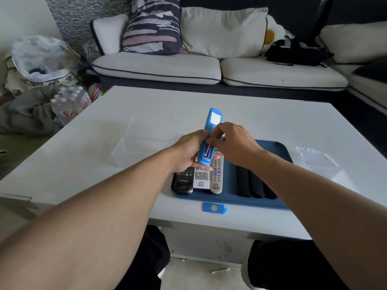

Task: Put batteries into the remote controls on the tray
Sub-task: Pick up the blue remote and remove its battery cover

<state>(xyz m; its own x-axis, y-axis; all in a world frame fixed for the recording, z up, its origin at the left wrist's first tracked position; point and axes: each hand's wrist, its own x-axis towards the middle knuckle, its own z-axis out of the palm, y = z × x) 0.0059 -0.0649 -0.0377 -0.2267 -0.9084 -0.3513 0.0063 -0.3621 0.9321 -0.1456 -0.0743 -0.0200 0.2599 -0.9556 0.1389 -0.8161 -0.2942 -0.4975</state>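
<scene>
Two hands meet above the far-left part of the blue tray [280, 151]. Left hand [189, 151] comes in palm-up, fingers wrapped round the lower end of the blue remote [210, 132], holding it back-up and tilted away over the tray. Battery [207, 150] sits in its open compartment. Right hand [232, 143] reaches in from the right, fingers curled down onto the compartment; whether they pinch anything, cannot tell. Three remotes lie side by side on the tray's left half: black remote [184, 183], white remote [201, 178], beige remote [216, 176]. Dark remotes [254, 183] lie on its right half. Blue battery cover [214, 207] lies on the table just in front of the tray.
</scene>
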